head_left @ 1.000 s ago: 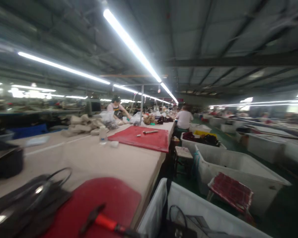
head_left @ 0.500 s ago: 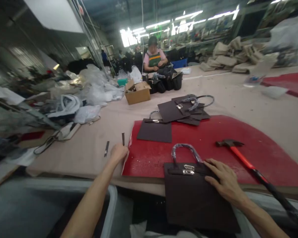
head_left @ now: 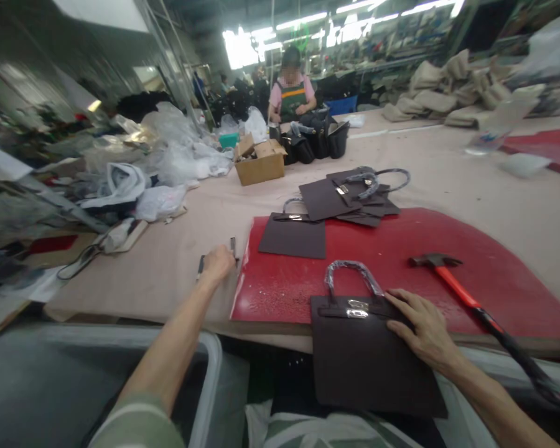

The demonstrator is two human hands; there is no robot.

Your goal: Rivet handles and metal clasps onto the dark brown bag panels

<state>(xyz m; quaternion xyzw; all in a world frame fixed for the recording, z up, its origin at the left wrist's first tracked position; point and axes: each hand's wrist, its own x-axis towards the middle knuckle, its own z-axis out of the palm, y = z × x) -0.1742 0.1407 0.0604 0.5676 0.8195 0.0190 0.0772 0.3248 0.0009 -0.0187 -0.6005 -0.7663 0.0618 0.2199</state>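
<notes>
1. Two narrow dark strips lie beside our left hand (head_left: pixel 219 262): one narrow dark strip (head_left: pixel 233 243) just beyond and right of its fingers, a second dark strip (head_left: pixel 200 267) at its left, partly covered.
2. Both strips point roughly away from us along their long axes, on the pale cloth-like tabletop (head_left: pixel 130 283); our left hand is much the nearer to them.
3. Our left hand is curled, fingertips turned from view, so we cannot tell whether it pinches anything.
4. Our right hand (head_left: pixel 420 326) is spread, thumb apart from fingers, touching the upper right of the flat dark brown handbag (head_left: pixel 368 367).
5. From that hand, the handbag extends left and towards us; its film-wrapped arched handle (head_left: pixel 366 275) points away, over the glossy red board (head_left: pixel 280 286).
6. Right of our right hand, the orange-and-black claw hammer (head_left: pixel 488 318) slants, head away, handle end towards us.
</notes>
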